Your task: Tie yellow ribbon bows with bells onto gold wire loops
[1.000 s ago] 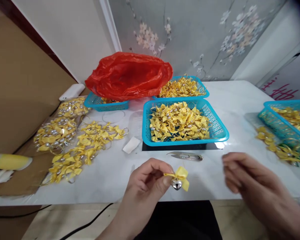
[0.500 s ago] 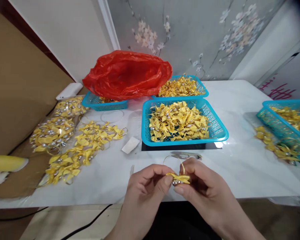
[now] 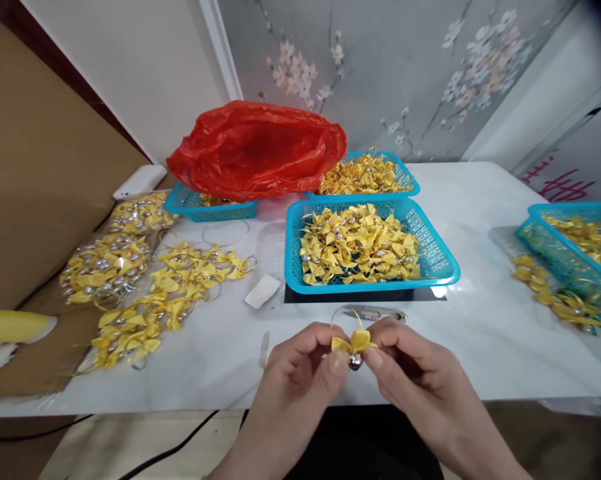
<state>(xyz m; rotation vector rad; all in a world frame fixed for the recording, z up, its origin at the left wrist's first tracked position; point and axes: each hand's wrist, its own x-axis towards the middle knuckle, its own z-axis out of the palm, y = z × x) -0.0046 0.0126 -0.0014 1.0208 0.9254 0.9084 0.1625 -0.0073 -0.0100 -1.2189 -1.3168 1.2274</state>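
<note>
Over the near edge of the white table (image 3: 220, 347), both hands pinch one small yellow ribbon bow (image 3: 353, 343) with a silver bell (image 3: 355, 361) under it and a thin loop above. My left hand (image 3: 300, 373) grips its left wing, my right hand (image 3: 410, 373) its right wing. Small metal snips (image 3: 375, 312) lie on the table just behind the bow. A blue basket (image 3: 440, 257) full of the same yellow bows stands behind the snips.
A red plastic bag (image 3: 257, 150) lies over a blue basket (image 3: 215, 210) at the back, another basket (image 3: 405, 179) beside it. Strung bow bundles (image 3: 155, 293) cover the left side. A further blue basket (image 3: 545, 243) and loose bows (image 3: 550, 293) sit at right. A white scrap (image 3: 263, 291) lies mid-table.
My right hand came in from the right and took hold of the bow held by my left hand. The bow now stands flatter, wings spread between both hands.
</note>
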